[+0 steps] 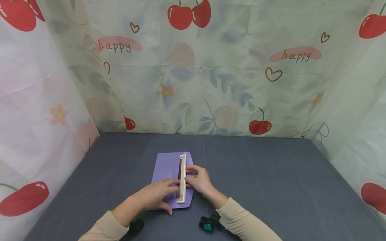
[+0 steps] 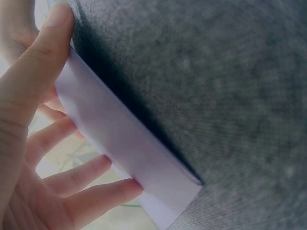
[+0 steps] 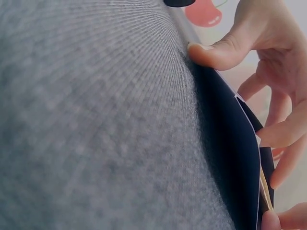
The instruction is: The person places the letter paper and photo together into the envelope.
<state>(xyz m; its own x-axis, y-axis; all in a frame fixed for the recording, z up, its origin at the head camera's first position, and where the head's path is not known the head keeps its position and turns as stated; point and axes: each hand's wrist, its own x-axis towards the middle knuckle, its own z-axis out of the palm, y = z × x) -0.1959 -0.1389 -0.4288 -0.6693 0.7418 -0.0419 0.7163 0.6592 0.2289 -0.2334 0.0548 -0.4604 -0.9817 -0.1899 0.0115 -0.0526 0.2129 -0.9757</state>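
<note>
On the dark table lies a purple envelope (image 1: 169, 164), its flap spread to the right. A white-edged card (image 1: 183, 177) shows as a narrow strip at the envelope's mouth; the rest of it is hidden inside. My left hand (image 1: 156, 194) rests across the envelope, fingertips near the mouth and thumb at its near edge. In the left wrist view, these fingers (image 2: 96, 201) touch the envelope's face. My right hand (image 1: 200, 180) touches the card's right edge with its thumb and fingers set apart. Its fingertips (image 3: 271, 220) show low in the right wrist view.
A dark grey cloth covers the table (image 1: 256, 180). Cherry-printed curtains (image 1: 199, 83) stand along the back and both sides. Below the hands, a black wrist camera with a green patch (image 1: 207, 226) hangs by the right sleeve (image 1: 244, 219).
</note>
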